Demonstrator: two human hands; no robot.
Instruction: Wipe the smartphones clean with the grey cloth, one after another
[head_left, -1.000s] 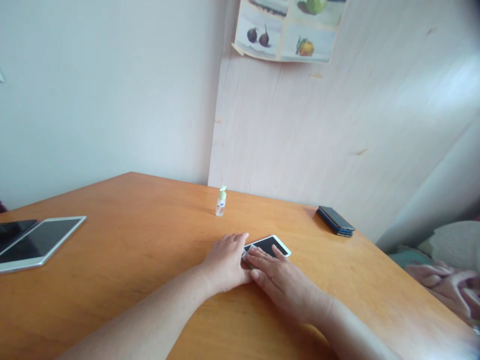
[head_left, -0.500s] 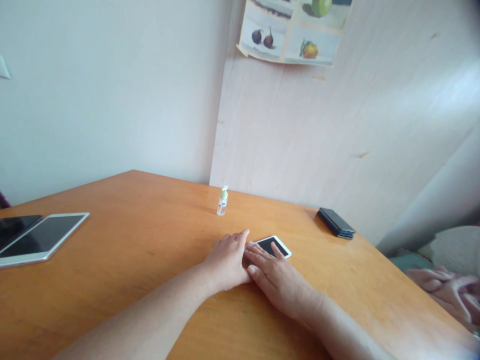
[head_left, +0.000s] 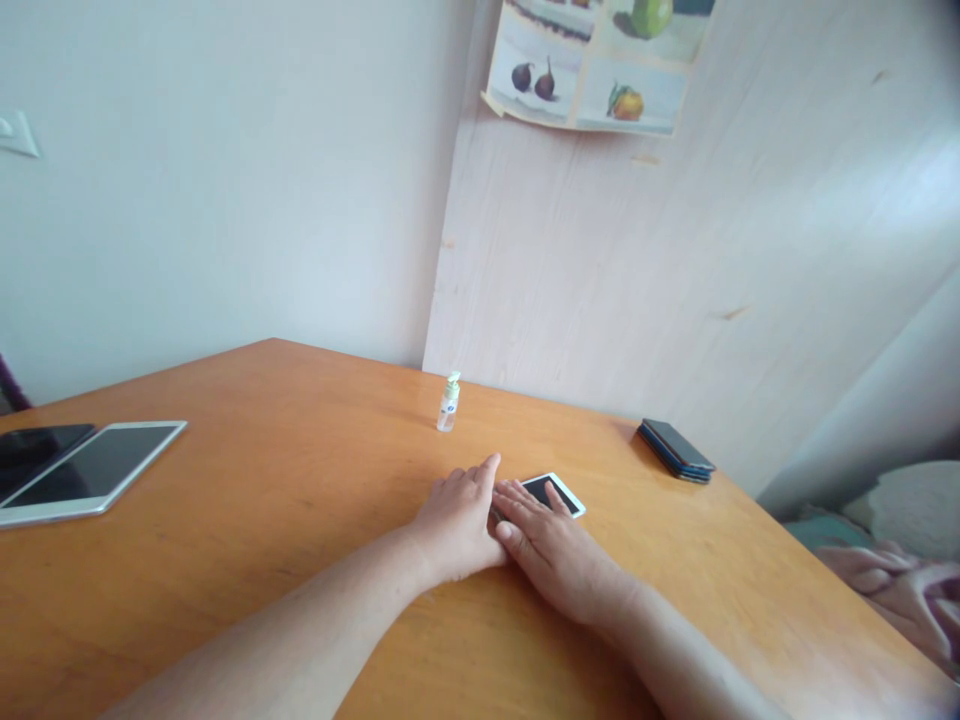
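Observation:
My left hand (head_left: 459, 522) and my right hand (head_left: 559, 555) touch each other above the wooden table (head_left: 300, 430). The fingers of my right hand lie stretched out against the palm side of the left one. My left hand is turned on edge, one fingertip pointing up; some of its fingers are hidden behind the hand. Neither hand shows an object in it. Just behind my right hand a white phone with a dark screen (head_left: 551, 490) lies flat, partly covered by the fingers. Farther back stands a small clear pump bottle (head_left: 448, 408) with a pale green top.
At the left edge lie a white tablet (head_left: 112, 465) and a dark tablet-like device (head_left: 37, 450) beside it. A stack of dark flat cases or phones (head_left: 676, 450) lies at the back right. Fruit pictures (head_left: 600, 80) hang on the wall; bundled fabric (head_left: 892, 580) is beyond the right edge.
The whole view has shifted slightly, so things appear a little farther right. My hands stay pressed together, with only a slight change in finger position.

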